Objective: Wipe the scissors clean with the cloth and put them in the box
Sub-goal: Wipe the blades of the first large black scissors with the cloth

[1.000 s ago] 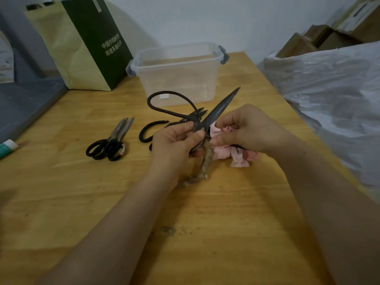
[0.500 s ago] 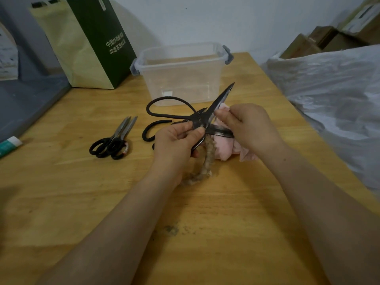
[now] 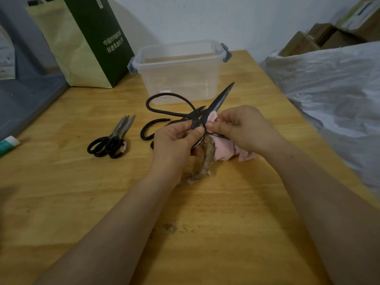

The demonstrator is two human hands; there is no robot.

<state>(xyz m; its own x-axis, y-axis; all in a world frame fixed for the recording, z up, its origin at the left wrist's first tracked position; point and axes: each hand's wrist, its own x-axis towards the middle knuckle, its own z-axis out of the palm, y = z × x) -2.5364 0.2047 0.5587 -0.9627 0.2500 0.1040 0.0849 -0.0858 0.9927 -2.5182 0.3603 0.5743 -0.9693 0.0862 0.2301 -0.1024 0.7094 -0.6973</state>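
Pinching scissors [image 3: 219,100] at pivot, left hand [image 3: 174,142], right hand [image 3: 246,128] pressing cloth [image 3: 223,150] on blade

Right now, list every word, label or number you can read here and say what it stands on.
"中国…" above "非遗茶油…": white print on the green paper bag; remaining characters blurred.
Small sticker on the clear plastic box: too small to read.
White label on the cardboard boxes: blurred, unreadable.
Green-and-white tube at far left: no legible text.

Left hand [image 3: 174,141], right hand [image 3: 244,128], both curled
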